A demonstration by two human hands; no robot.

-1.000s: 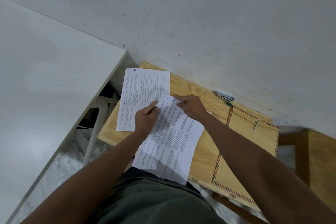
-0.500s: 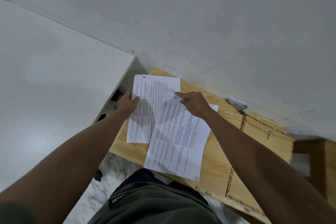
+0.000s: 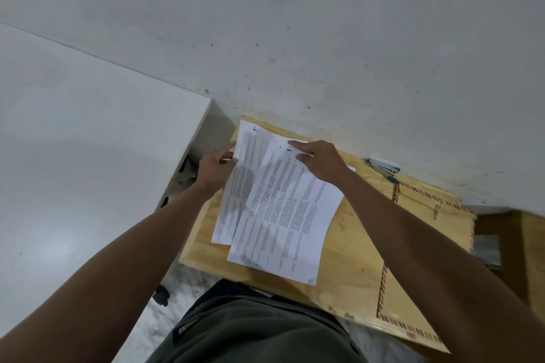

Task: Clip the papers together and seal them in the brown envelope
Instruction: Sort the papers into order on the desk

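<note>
Left hand (image 3: 216, 166) pinching under sheet's (image 3: 244, 174) nine-o'clock edge; right hand (image 3: 320, 162), fingers flat, pressing top sheet (image 3: 283, 215), likely squaring both for clipping.

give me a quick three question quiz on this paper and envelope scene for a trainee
1. True or false: the two printed sheets are already squared into one neat stack.
2. Which hand grips the lower sheet's edge? A. left B. right
3. Fill in: the brown envelope lies on the wooden ____.

Key:
1. False: the upper sheet lies skewed over the lower sheet.
2. A: left hand; right hand presses the upper sheet.
3. Table: brown envelope, table.
</note>
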